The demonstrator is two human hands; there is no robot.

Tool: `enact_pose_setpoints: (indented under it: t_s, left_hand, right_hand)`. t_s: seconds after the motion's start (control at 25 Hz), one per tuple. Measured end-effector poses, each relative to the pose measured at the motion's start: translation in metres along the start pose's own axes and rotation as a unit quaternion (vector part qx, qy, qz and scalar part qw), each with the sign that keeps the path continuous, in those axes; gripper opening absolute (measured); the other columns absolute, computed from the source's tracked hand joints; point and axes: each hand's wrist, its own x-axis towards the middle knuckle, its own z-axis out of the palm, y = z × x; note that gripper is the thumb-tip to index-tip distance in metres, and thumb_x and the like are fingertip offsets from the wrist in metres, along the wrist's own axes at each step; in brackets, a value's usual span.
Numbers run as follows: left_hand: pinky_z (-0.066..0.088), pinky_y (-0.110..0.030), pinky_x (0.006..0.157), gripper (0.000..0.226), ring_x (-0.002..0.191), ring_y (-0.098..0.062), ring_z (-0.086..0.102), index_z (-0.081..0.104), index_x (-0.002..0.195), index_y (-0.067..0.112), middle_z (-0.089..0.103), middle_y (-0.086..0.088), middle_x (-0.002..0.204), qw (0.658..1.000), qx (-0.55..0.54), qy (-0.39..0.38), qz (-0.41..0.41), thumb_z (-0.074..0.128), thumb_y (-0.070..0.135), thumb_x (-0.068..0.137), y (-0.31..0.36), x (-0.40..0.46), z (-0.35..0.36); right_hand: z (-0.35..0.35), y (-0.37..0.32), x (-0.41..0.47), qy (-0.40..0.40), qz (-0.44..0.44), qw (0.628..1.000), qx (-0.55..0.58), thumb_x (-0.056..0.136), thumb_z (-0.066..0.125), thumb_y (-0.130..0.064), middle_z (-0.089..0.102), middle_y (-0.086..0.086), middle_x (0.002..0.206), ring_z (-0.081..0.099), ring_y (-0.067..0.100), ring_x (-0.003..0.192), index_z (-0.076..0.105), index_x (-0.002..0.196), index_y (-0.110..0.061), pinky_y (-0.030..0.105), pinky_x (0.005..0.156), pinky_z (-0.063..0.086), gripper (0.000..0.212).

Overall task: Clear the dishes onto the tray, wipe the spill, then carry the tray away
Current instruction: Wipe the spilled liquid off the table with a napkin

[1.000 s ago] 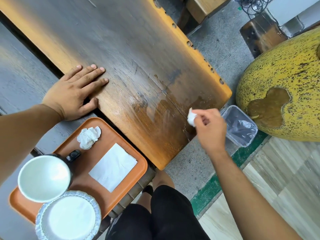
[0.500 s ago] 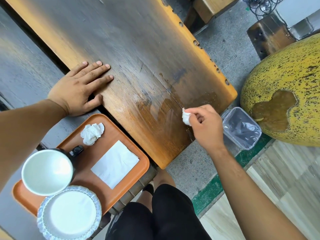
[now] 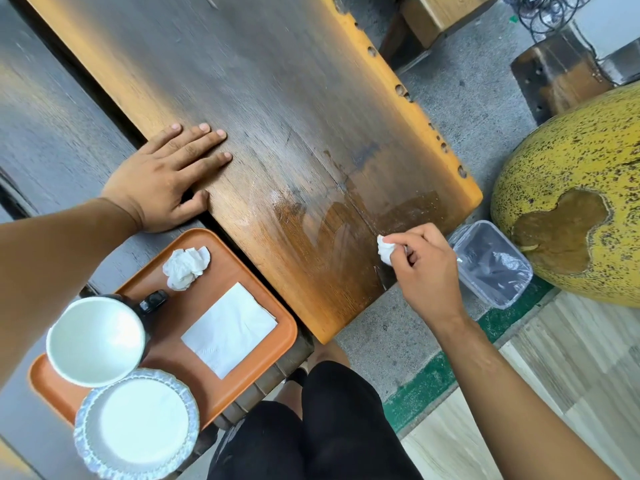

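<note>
**Wad of tissue meets spill at table's near corner**

A person's right hand [image 3: 424, 268] pinches a crumpled tissue [image 3: 385, 250] between thumb and fingertips, pressing it to the wooden table [image 3: 277, 81] close to its near edge, where a wet spill [image 3: 329, 223] darkens the grain in streaks. The left hand [image 3: 162, 181] lies flat on the tabletop, fingers straight and spread, holding nothing, its thumb at the table's left edge.

An orange tray [image 3: 263, 362] sits on a bench just left of the table's near corner, its far rim almost touching the table edge. On it are a white cup [image 3: 95, 341] with a dark handle, a white plate [image 3: 136, 422] with a patterned rim overhanging the tray's near side, a flat napkin [image 3: 230, 329] and a second crumpled wad [image 3: 185, 266]. Faint marks on the napkin may be embossing; no writing can be read on anything.

Past the table's right edge, a clear bin [image 3: 491, 263] stands on the concrete floor, near a big yellow speckled gourd-shaped form [image 3: 588, 150]. The tabletop beyond the hands lies bare.
</note>
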Motion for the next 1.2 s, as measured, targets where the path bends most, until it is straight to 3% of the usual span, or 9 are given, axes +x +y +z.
enact_pose_setpoints:
  t_s: [0.24, 0.32, 0.4, 0.48, 0.64, 0.84, 0.92, 1.04, 1.2]
  left_hand:
    - [0.023, -0.059, 0.125, 0.067, 0.158, -0.033, 0.025, 0.037, 0.160, 0.015, 0.026, -0.011, 0.170, 1.000, 0.012, -0.009, 0.002, 0.039, 0.040, 0.097, 0.003, 0.004, -0.002]
    - [0.022, -0.058, 0.126, 0.067, 0.158, -0.032, 0.025, 0.037, 0.160, 0.016, 0.027, -0.011, 0.170, 1.000, 0.016, -0.013, -0.004, 0.039, 0.040, 0.098, 0.003, 0.003, -0.005]
    - [0.021, -0.057, 0.127, 0.067, 0.158, -0.032, 0.024, 0.036, 0.160, 0.017, 0.026, -0.011, 0.170, 1.000, 0.020, -0.014, -0.009, 0.039, 0.040, 0.098, 0.003, 0.003, -0.008]
    - [0.020, -0.057, 0.127, 0.067, 0.158, -0.031, 0.024, 0.036, 0.161, 0.017, 0.026, -0.010, 0.170, 0.999, 0.024, -0.017, -0.013, 0.038, 0.041, 0.098, 0.003, 0.005, -0.009]
    - [0.020, -0.055, 0.128, 0.070, 0.159, -0.029, 0.023, 0.035, 0.160, 0.012, 0.027, -0.008, 0.170, 0.999, 0.021, -0.022, -0.027, 0.040, 0.041, 0.097, 0.002, 0.004, -0.007]
    - [0.017, -0.051, 0.129, 0.073, 0.157, -0.032, 0.026, 0.037, 0.158, 0.010, 0.027, -0.013, 0.170, 0.998, 0.011, -0.008, -0.058, 0.043, 0.047, 0.095, 0.001, 0.001, -0.005]
    - [0.018, -0.053, 0.128, 0.075, 0.156, -0.033, 0.028, 0.040, 0.156, 0.007, 0.029, -0.015, 0.169, 0.993, -0.008, 0.009, -0.114, 0.045, 0.051, 0.095, 0.002, -0.003, -0.007]
    - [0.013, -0.052, 0.129, 0.072, 0.158, -0.030, 0.025, 0.039, 0.157, 0.010, 0.029, -0.011, 0.169, 0.987, -0.024, 0.023, -0.155, 0.041, 0.050, 0.098, -0.001, -0.026, -0.007]
    - [0.009, -0.054, 0.129, 0.066, 0.159, -0.029, 0.023, 0.036, 0.159, 0.015, 0.027, -0.009, 0.170, 0.974, -0.008, 0.037, -0.223, 0.038, 0.046, 0.100, -0.017, -0.085, -0.010]
  right_hand:
    - [0.008, -0.033, -0.042, -0.199, -0.018, 0.978, 0.051, 0.093, 0.061, -0.011, 0.053, -0.014, 0.092, 0.057, 0.006, 0.077, 0.075, 0.083, -0.021, 0.011, 0.059, 0.042, 0.020]
    - [0.015, -0.044, -0.047, -0.201, -0.006, 0.974, 0.102, 0.090, 0.062, -0.006, 0.056, -0.013, 0.091, 0.058, 0.012, 0.071, 0.076, 0.081, -0.024, 0.013, 0.057, 0.040, 0.024]
    - [0.023, -0.054, -0.041, -0.200, 0.041, 0.967, 0.155, 0.089, 0.062, -0.004, 0.062, -0.012, 0.091, 0.063, 0.012, 0.075, 0.077, 0.085, -0.028, 0.018, 0.062, 0.048, 0.028]
    - [0.028, -0.067, -0.034, -0.207, 0.078, 0.955, 0.199, 0.093, 0.061, -0.007, 0.068, -0.011, 0.093, 0.066, 0.010, 0.083, 0.077, 0.094, -0.032, 0.021, 0.070, 0.052, 0.030]
    - [0.041, -0.097, -0.020, -0.260, 0.110, 0.925, 0.253, 0.100, 0.057, -0.011, 0.074, -0.015, 0.097, 0.066, 0.000, 0.085, 0.073, 0.107, -0.035, 0.018, 0.072, 0.052, 0.029]
    - [0.062, -0.131, -0.017, -0.279, 0.191, 0.844, 0.416, 0.102, 0.050, -0.003, 0.078, -0.008, 0.101, 0.067, 0.008, 0.090, 0.072, 0.103, -0.027, 0.023, 0.075, 0.052, 0.033]
    - [0.067, -0.140, -0.016, -0.273, 0.165, 0.863, 0.392, 0.102, 0.051, -0.004, 0.078, -0.006, 0.102, 0.066, 0.008, 0.090, 0.072, 0.105, -0.026, 0.021, 0.075, 0.053, 0.030]
    - [0.075, -0.149, -0.012, -0.243, 0.026, 0.945, 0.220, 0.100, 0.056, -0.011, 0.071, -0.005, 0.112, 0.066, 0.001, 0.090, 0.074, 0.107, -0.031, 0.019, 0.082, 0.053, 0.027]
    - [0.093, -0.167, -0.012, -0.212, -0.082, 0.963, 0.144, 0.093, 0.066, -0.012, 0.070, -0.008, 0.101, 0.066, 0.003, 0.082, 0.076, 0.100, -0.028, 0.011, 0.073, 0.050, 0.020]
